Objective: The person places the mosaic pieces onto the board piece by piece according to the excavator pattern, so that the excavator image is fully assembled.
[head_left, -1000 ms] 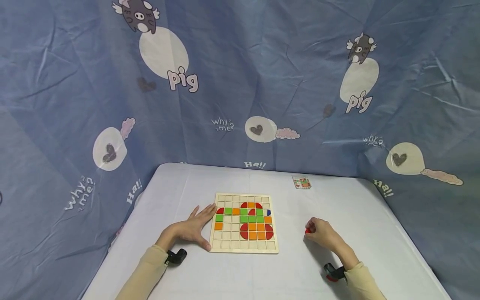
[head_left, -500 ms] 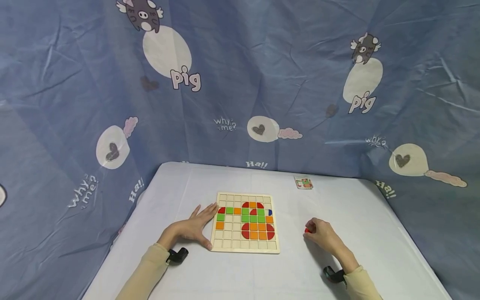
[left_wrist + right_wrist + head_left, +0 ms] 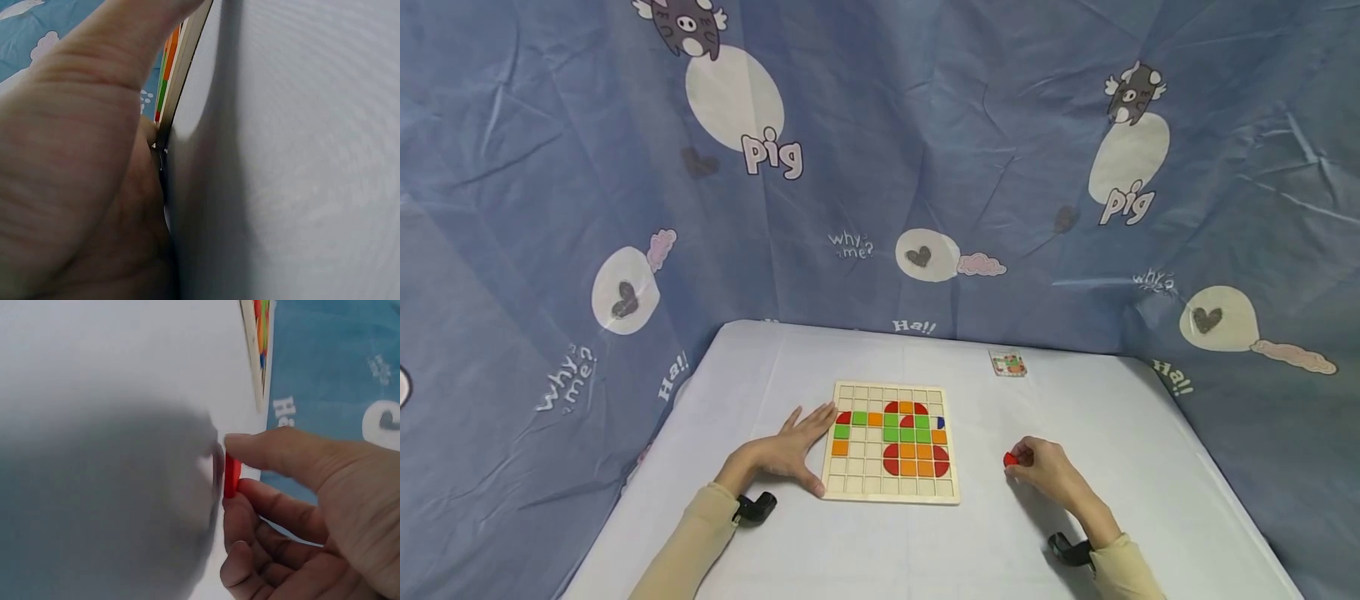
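A wooden grid board lies on the white table, partly filled with red, orange, green and blue tiles. My left hand rests flat against the board's left edge, fingers straight; the left wrist view shows the thumb along the board's side. My right hand is to the right of the board, low over the table, and pinches a small red tile between thumb and fingers. In the right wrist view the red tile stands edge-on between thumb and forefinger.
A small picture card lies near the table's far edge, right of centre. Blue printed cloth hangs behind and on both sides of the white table.
My right hand has turned and shifted slightly left with the red tile, which now shows more clearly. The left hand and board have stayed put.
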Demonstrator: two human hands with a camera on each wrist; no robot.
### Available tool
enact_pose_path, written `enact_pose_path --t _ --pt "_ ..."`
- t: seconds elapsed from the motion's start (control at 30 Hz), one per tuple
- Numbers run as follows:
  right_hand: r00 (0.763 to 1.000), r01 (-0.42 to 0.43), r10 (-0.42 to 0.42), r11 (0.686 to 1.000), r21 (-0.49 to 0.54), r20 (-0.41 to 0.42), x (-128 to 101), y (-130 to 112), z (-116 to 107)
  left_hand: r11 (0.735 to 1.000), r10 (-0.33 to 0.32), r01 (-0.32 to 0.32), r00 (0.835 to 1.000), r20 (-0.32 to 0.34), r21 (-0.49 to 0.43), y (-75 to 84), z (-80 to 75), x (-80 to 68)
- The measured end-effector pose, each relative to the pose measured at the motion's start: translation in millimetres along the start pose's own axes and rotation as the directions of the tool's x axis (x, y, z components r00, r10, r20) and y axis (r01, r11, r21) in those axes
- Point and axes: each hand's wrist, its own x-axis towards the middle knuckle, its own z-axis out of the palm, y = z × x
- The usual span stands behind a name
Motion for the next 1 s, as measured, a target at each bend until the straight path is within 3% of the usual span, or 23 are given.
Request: enact_pose_path --t 0.17,0.3,0.47,0.63,0.73,1.0 --pt "0.999 0.052 -0.052 0.999 0.005 -0.010 9 -31 17 1.000 0.002 -0.002 1.000 0.001 -0.001 -1.5 0.8 -0.5" --pt "0.985 0.170 -0.170 0.985 0.016 -0.004 13 -71 36 1.000 0.003 -0.003 1.000 0.005 -0.009 -0.5 1.0 -0.5" --pt "0.930 0.360 -0.360 0.933 0.010 0.072 15 -127 67 1.000 0.008 -0.008 1.000 0.003 -0.003 0.2 0.7 -0.7" --pt "0.877 0.463 -0.459 0.886 0.006 0.145 20 -171 100 1.000 0.012 -0.012 1.000 0.003 0.006 -0.4 -0.8 -1.5" --pt "0.864 0.483 -0.477 0.876 0.003 0.161 26 -184 118 1.000 0.016 -0.016 1.000 0.004 -0.001 0.1 -1.6 -1.7" --pt "0.868 0.477 -0.469 0.879 -0.010 0.166 36 -192 147 1.000 0.018 -0.018 1.000 0.016 -0.003 0.0 -1.8 -1.3"
